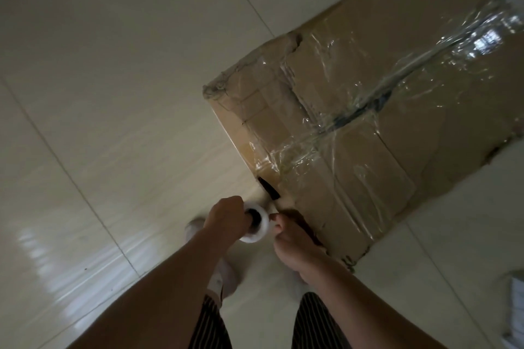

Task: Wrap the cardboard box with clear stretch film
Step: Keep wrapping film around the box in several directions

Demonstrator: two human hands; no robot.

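Film (397, 79) already lies over much of the cardboard box (354, 110): shiny, wrinkled bands cross its top face in two directions and meet near the middle seam. The box sits on the tiled floor (113, 93), ahead and to the right of the person, with its near edge just beside both hands. The corner at the far left end looks bare and frayed, and the near left edge shows a dark gap where a flap stands open, so I judge the wrapping partly done, with more passes needed over those ends.

The left hand (226, 215) has its grip clenched on the roll (256, 222), fingers hooked into the core. The right hand (292, 238) touches the roll's other side, and its grip appears to pinch the loose film there, though blur makes that uncertain. A light shoe (195, 225) shows beneath the left hand.
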